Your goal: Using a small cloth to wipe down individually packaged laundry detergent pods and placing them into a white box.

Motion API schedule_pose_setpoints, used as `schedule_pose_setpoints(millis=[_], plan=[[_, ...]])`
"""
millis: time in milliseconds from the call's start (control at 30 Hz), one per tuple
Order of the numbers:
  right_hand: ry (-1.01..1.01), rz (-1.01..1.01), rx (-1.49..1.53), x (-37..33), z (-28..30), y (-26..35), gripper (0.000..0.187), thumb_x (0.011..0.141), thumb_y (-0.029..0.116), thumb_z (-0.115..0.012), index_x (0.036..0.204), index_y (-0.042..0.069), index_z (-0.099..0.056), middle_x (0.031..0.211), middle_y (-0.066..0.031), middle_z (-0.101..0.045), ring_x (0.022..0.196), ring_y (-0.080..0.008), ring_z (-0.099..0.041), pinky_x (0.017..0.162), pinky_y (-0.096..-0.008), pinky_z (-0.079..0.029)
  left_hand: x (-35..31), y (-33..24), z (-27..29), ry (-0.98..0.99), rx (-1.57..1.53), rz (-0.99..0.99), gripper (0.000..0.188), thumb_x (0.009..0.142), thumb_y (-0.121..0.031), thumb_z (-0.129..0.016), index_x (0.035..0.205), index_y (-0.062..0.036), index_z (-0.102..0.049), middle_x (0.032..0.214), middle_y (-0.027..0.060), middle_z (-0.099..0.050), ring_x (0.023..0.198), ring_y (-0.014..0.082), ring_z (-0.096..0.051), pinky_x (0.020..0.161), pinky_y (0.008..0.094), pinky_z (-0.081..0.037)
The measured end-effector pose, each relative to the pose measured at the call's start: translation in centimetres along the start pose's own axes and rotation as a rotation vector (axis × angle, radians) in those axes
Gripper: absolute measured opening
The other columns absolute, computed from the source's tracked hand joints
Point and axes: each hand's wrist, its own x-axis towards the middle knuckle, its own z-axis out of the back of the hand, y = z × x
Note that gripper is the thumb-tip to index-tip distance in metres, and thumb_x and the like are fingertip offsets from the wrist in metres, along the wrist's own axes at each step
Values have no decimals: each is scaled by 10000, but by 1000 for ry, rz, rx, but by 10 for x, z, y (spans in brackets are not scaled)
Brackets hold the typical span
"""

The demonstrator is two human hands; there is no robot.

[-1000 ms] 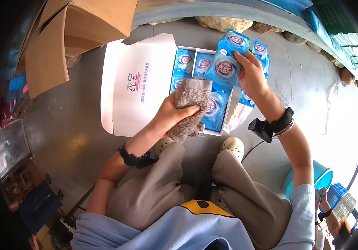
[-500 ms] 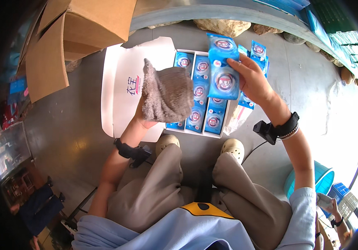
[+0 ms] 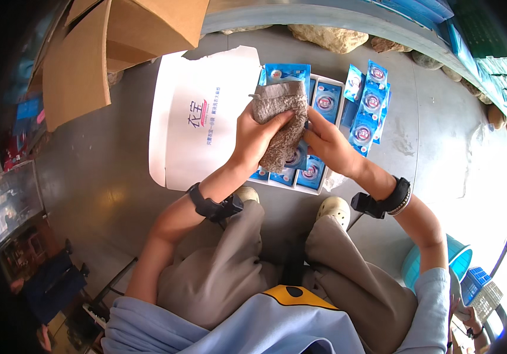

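My left hand (image 3: 250, 140) is closed on a fuzzy grey-brown cloth (image 3: 278, 94), its thumb lying across the front. Directly behind the cloth is a strip of blue sachets (image 3: 289, 72), showing above it and along its right side. My right hand (image 3: 339, 154) pinches the strip's right edge, fingertips close against the cloth. Both hands are over an open white box (image 3: 334, 127), where more blue sachets (image 3: 326, 103) lie in rows between dividers. The cloth and strip hide much of the box's inside.
The box's white lid (image 3: 176, 118) lies folded out to the left. More sachet strips (image 3: 370, 106) rest on the floor at right. A brown carton (image 3: 76, 65) stands far left, with stones (image 3: 330, 38) along the far edge. A turquoise tub (image 3: 459, 259) is near right; another person's hand (image 3: 473, 321) shows beyond.
My right hand has brought the sachet strip left and down, behind the cloth. The left hand has moved right with the cloth, now gripping it with the thumb in front. The view has shifted slightly.
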Motion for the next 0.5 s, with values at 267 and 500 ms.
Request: schedule_pose_setpoints(millis=[267, 500], plan=[[-69, -170, 51, -12, 1, 20, 474, 882, 118, -460, 1313, 79, -267, 763, 30, -490, 616, -15, -395, 521, -163, -372, 3, -29, -4, -23, -102, 115, 238, 771, -57, -603, 989, 11, -536, 859, 73, -607, 715, 124, -599, 606, 227, -500], [-24, -142, 208, -20, 8, 23, 538, 879, 109, -469, 1337, 41, -194, 791, 15, -527, 630, -12, -425, 508, -157, -370, 24, -30, 28, 8, -308, 130, 271, 849, -158, -512, 1076, -10, -504, 927, 62, -594, 772, 132, -600, 667, 247, -513]])
